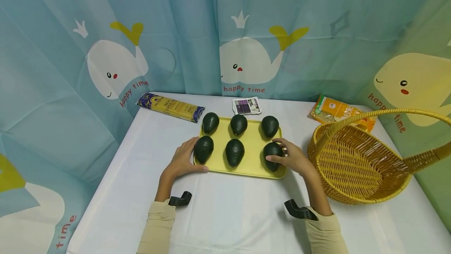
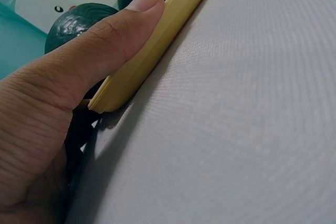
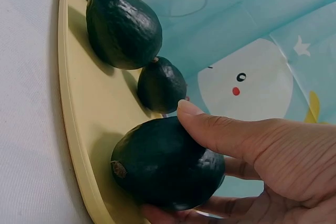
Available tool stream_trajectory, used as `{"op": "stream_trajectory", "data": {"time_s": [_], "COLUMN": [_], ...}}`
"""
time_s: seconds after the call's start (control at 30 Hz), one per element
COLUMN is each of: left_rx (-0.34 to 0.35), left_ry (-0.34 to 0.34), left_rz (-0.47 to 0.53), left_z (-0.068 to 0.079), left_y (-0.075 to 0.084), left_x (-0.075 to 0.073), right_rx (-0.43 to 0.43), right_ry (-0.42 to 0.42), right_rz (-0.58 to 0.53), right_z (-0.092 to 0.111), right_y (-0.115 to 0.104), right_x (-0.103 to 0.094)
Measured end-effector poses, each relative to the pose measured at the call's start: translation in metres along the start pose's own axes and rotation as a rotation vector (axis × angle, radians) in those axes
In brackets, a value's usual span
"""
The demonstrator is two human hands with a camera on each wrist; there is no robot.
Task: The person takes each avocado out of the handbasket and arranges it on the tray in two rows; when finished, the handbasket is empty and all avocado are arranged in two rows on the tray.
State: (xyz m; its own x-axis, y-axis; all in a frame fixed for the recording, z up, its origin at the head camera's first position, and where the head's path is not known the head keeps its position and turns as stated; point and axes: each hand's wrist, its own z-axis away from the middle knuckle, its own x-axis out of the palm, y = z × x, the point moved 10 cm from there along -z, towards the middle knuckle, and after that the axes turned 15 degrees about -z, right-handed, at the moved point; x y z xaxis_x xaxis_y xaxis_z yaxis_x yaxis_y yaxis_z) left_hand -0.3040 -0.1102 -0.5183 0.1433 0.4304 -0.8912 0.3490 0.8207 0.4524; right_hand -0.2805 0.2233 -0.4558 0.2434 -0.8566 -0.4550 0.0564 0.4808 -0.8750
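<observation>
Several dark green avocados lie in two rows on a yellow tray [image 1: 253,150]. My right hand [image 1: 295,158] grips the front right avocado [image 1: 273,156] between thumb and fingers; in the right wrist view, this avocado [image 3: 163,166] lies on its side with its stem end toward the tray's rim. At the tray's front left corner, my left hand [image 1: 184,159] holds the tray, its thumb [image 2: 131,27] along the front wall. Nearest to that hand is the front left avocado [image 1: 203,149]. The left fingers are mostly hidden in the left wrist view.
A wicker basket [image 1: 352,199] with a tall handle stands to the right of the tray. Behind it lies an orange food bag [image 1: 334,109]. A yellow and blue packet [image 1: 169,106] lies at the back left, and a small white and purple pouch [image 1: 246,106] behind the tray.
</observation>
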Motion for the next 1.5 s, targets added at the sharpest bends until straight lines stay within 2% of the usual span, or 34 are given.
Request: {"op": "stream_trajectory", "data": {"time_s": [0.5,1.07,1.5], "left_rx": [0.003,0.010,0.018], "left_ry": [0.018,0.017,0.024], "left_rz": [-0.003,-0.011,-0.002], "left_z": [0.0012,0.0005,0.0012], "left_y": [0.0032,0.0022,0.0018], "left_x": [-0.0057,-0.0082,-0.0039], "right_rx": [-0.046,-0.014,-0.023], "right_ry": [0.013,0.015,0.010], "right_rz": [0.005,0.008,-0.030], "right_z": [-0.0015,-0.0039,-0.0028], "right_y": [-0.0051,-0.0025,-0.0001], "right_x": [-0.0004,-0.0046,-0.0032]}}
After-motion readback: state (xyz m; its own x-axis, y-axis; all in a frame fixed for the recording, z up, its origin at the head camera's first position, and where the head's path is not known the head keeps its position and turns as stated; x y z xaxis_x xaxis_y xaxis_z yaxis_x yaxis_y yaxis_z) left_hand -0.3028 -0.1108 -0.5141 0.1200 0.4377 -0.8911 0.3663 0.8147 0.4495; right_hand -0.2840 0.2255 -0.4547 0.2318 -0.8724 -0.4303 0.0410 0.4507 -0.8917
